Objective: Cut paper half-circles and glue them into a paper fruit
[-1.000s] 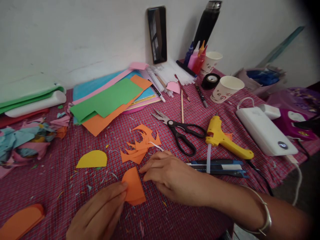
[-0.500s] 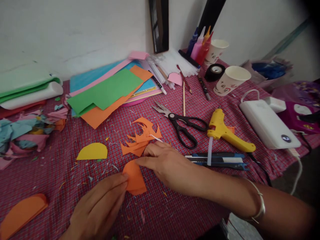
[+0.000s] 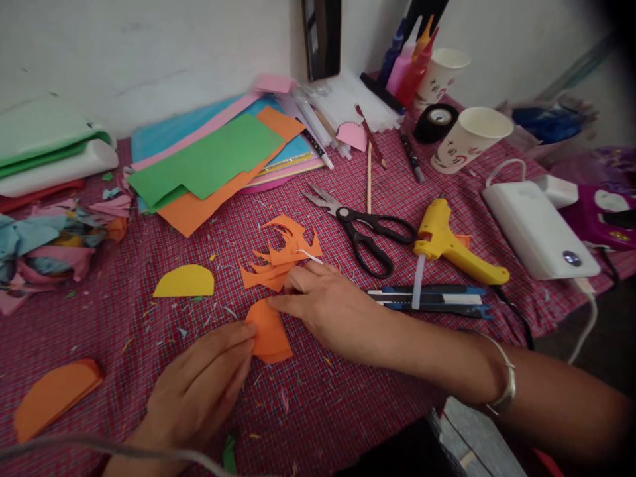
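A small orange paper piece (image 3: 271, 334) with a rounded top lies on the checked cloth. My left hand (image 3: 206, 377) has its fingers together on the paper's left edge, pinching it. My right hand (image 3: 332, 308) is curled, its thumb tip touching the paper's top edge. A thin white strip (image 3: 311, 256) pokes out beside its curled fingers; what they hold is otherwise hidden. Just behind lie cut orange paper scraps (image 3: 281, 258) with curved, pointed ends. A yellow half-round paper (image 3: 185, 281) lies behind my left hand, and stacked orange half-rounds (image 3: 57, 399) are at far left.
Scissors (image 3: 360, 228), a yellow glue gun (image 3: 450, 245) and blue utility knives (image 3: 437, 301) lie right. Coloured paper sheets (image 3: 213, 156) are stacked behind; paper scraps (image 3: 54, 245) are heaped left. Paper cups (image 3: 470, 139) and a white power bank (image 3: 541, 228) stand right. A cable (image 3: 124, 448) crosses in front.
The camera view has shifted slightly, so things sit higher in the picture. A cable now shows at the lower left. Both hands keep their places at the orange paper.
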The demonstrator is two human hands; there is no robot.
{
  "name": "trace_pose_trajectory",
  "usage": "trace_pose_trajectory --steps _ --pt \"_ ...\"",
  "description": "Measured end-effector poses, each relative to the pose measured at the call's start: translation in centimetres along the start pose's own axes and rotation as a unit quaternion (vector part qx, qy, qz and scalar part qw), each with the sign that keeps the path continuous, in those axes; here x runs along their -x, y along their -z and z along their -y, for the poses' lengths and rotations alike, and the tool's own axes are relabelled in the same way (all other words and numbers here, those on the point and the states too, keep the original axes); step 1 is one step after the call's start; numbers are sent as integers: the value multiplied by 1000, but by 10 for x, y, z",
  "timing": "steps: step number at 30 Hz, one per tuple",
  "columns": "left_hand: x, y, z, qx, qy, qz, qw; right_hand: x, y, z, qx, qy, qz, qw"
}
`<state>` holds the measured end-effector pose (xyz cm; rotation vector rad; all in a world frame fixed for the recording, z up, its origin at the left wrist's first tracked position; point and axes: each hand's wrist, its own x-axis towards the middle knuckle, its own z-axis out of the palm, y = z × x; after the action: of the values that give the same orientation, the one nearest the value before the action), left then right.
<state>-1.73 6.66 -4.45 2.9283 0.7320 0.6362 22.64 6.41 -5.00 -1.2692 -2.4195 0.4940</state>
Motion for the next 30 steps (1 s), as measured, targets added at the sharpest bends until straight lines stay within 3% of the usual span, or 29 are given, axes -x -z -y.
trace_pose_trajectory --steps 5,20,30 --pt "1 4 0 16 8 10 1000 0 0 1 7 0 -3 1000" --pt "-1 9 3 -19 -84 54 995 0 2 3 14 -8 7 1000" --pt "-6 5 1 15 0 27 1000 0 10 9 -27 -26 9 999"
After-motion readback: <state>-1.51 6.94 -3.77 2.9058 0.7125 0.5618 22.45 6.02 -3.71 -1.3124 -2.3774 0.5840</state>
